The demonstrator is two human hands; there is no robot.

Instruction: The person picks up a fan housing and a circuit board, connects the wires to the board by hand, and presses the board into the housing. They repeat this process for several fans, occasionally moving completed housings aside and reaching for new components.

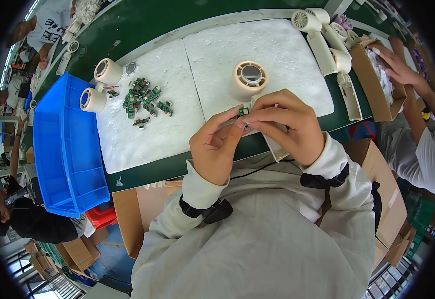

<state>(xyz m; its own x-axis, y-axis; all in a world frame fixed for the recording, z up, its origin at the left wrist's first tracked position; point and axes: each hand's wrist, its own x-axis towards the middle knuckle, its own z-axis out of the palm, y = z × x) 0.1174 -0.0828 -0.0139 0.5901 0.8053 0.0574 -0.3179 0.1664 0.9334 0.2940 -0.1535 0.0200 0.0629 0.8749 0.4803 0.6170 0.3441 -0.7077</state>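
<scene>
A small green circuit board [243,112] is pinched between the fingertips of both my hands, in front of my chest. My left hand [216,147] is closed on its left side, thumb and fingers pressed together. From the other side my right hand [292,122] grips it, fingers bent over it. Just beyond the hands is a cream handheld fan [250,79] with a round ringed head. Its handle [275,148] shows below my right hand, its middle covered by that hand. Farther left, a loose pile of green circuit boards [140,97] lies on the white foam sheet [147,144].
Two cream fan heads [108,72] sit at the foam's left edge, beside a blue bin [68,149]. Several cream fan bodies [322,57] line the right side. Beyond them a co-worker's hand [399,67] is over a cardboard box [364,74]. Cardboard boxes [127,219] flank me below the table.
</scene>
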